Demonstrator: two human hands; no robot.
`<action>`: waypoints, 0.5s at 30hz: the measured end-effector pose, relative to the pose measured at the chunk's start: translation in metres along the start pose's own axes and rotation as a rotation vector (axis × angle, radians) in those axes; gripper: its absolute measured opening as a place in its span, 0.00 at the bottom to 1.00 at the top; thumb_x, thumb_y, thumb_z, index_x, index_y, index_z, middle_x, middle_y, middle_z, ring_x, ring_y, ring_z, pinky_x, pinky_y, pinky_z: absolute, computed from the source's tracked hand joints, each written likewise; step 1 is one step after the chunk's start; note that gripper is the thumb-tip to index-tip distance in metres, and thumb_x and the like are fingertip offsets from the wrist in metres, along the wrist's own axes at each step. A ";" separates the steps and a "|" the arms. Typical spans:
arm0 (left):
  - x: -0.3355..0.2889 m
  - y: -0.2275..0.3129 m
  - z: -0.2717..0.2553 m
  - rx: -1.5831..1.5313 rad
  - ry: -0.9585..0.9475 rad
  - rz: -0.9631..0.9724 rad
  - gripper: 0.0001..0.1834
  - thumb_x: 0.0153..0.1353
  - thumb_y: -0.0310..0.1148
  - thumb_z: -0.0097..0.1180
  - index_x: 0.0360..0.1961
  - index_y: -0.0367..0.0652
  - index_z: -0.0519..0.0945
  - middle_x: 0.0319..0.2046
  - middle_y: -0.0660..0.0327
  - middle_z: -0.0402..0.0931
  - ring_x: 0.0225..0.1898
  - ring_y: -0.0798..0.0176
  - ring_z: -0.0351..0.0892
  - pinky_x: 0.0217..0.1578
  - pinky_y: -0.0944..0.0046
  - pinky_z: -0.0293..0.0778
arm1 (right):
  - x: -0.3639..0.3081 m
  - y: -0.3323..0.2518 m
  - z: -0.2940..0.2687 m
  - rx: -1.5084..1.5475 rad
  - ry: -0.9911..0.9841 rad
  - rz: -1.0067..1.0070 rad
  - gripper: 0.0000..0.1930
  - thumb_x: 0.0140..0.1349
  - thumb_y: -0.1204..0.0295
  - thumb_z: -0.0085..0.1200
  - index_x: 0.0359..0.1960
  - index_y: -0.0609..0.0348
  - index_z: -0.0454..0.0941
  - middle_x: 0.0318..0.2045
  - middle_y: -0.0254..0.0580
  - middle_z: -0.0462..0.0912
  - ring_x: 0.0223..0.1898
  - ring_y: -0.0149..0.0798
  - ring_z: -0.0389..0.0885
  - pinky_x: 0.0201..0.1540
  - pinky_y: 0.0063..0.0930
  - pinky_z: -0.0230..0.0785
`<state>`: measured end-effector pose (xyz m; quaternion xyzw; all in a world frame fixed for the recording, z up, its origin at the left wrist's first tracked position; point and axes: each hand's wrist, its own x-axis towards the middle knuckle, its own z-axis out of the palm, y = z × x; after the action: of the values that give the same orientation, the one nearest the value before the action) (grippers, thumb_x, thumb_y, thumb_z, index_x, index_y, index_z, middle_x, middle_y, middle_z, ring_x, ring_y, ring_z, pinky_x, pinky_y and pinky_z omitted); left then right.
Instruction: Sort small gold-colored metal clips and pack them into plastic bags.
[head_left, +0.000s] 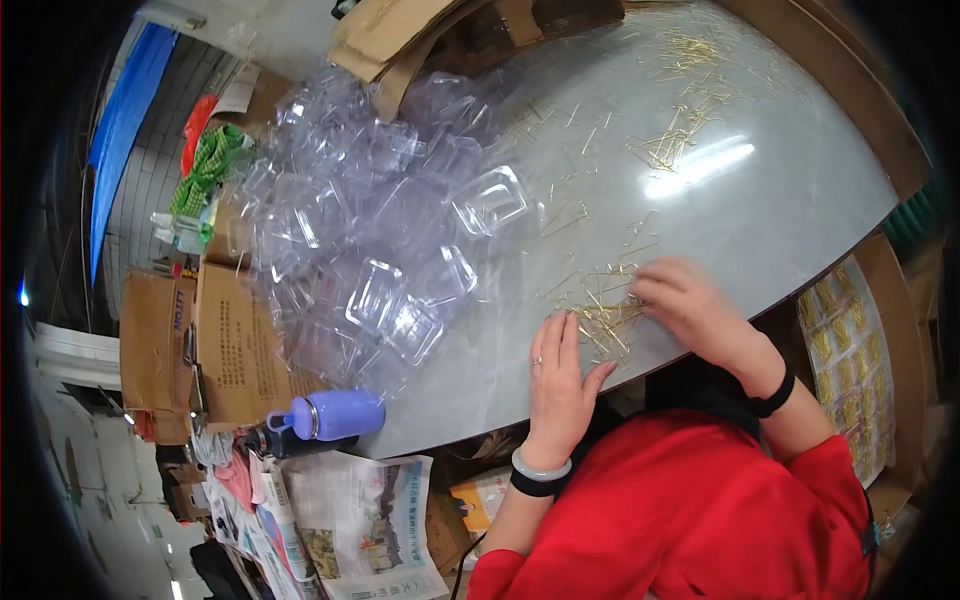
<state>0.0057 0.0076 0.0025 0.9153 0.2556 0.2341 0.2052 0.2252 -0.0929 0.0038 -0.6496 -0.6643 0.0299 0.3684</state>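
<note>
On the grey table, near its front edge, lies a small pile of thin, bent gold-coloured metal wires. My left hand rests at the pile's left side, fingers stretched out flat and thumb apart, holding nothing. At the right side of the same wires is my right hand, its fingers bent down toward them. Motion blurs those fingers, and whether a wire is between them does not show. More gold wires are heaped and scattered toward the far side of the table.
A large heap of clear plastic boxes covers the table's left side. A purple bottle lies by the left edge. Cardboard boxes stand beyond it, a newspaper below. Bundled gold pieces fill a carton at right.
</note>
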 end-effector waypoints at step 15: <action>0.000 0.009 -0.007 -0.211 -0.023 -0.030 0.35 0.56 0.28 0.71 0.65 0.33 0.72 0.57 0.46 0.73 0.55 0.42 0.73 0.57 0.49 0.70 | 0.046 0.016 -0.053 -0.280 -0.314 -0.054 0.50 0.43 0.53 0.77 0.68 0.61 0.66 0.65 0.56 0.69 0.68 0.60 0.64 0.71 0.50 0.58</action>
<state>0.0058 0.0025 0.0123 0.8873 0.2410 0.2459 0.3068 0.2721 -0.0730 0.0552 -0.6637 -0.7286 0.0282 0.1672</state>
